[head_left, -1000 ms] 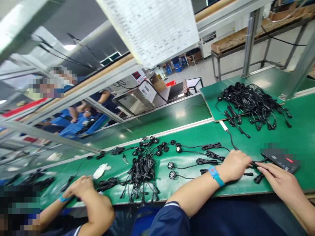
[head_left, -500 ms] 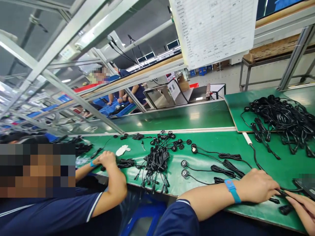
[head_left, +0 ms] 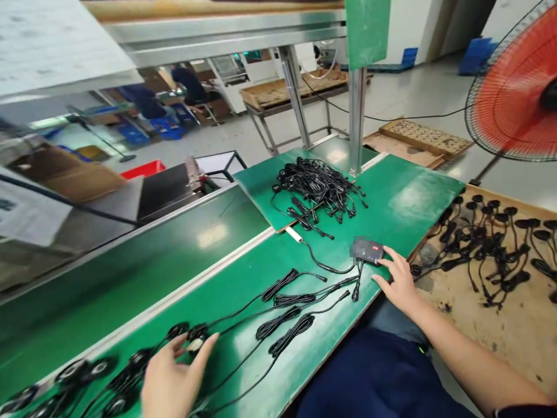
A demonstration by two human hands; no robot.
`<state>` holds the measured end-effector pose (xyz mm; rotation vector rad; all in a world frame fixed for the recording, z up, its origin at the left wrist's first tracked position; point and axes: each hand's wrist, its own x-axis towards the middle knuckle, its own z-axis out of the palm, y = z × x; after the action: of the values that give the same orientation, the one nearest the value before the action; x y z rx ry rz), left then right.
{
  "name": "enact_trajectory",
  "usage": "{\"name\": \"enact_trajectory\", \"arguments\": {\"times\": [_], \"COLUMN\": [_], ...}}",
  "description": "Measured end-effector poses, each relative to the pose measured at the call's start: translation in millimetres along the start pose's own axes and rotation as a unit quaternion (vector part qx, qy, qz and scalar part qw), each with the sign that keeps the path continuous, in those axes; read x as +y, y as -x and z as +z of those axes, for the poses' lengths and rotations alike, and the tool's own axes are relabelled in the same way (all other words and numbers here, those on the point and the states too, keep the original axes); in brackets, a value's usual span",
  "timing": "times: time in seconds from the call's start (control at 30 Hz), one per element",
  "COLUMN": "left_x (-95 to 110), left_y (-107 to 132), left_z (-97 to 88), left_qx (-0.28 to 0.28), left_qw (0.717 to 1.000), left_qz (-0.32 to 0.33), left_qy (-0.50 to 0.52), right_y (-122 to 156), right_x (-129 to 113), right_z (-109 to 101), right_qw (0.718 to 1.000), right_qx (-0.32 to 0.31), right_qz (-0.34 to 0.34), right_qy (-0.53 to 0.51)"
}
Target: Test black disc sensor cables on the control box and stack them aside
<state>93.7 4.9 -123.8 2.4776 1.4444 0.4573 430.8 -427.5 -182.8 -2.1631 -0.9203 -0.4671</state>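
Head view: left hand (head_left: 176,374) is curling around a round cable end (head_left: 199,332) (probably light, best rim-held; grip unclear) at the green bench (head_left: 418,200); right hand (head_left: 398,283), fingers spread, is touching the black control box (head_left: 369,252).

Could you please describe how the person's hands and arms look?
The left hand and right hand wear no gloves. The right forearm is bare, with no wristband, up to a dark sleeve. The left forearm is out of view.

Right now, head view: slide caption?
Left hand at a round cable end, right hand at a black box, green bench below.
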Motion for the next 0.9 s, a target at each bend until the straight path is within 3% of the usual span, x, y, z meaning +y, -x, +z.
{"name": "enact_trajectory", "arguments": {"times": [0.13, 0.27, 0.6, 0.9], "left_x": [-1, 7, -1, -5], "left_y": [8, 13, 17, 20], "left_z": [-1.2, 1.5, 9.8, 14.6], "left_qx": [-0.020, -0.042, 0.003, 0.003], "left_qw": [0.997, 0.993, 0.978, 0.972], "left_qz": [-0.059, -0.045, -0.035, -0.031], "left_qy": [0.042, 0.098, 0.203, 0.234], "right_y": [2, -1, -10, -13], "right_x": [-1, 3, 12, 17], "right_z": [1, -1, 4, 7], "right_qw": [0.999, 0.999, 0.998, 0.997], "right_qx": [-0.015, -0.001, 0.015, 0.023], "right_qz": [-0.005, -0.027, -0.038, -0.056], "right_qy": [0.031, 0.030, 0.038, 0.047]}}
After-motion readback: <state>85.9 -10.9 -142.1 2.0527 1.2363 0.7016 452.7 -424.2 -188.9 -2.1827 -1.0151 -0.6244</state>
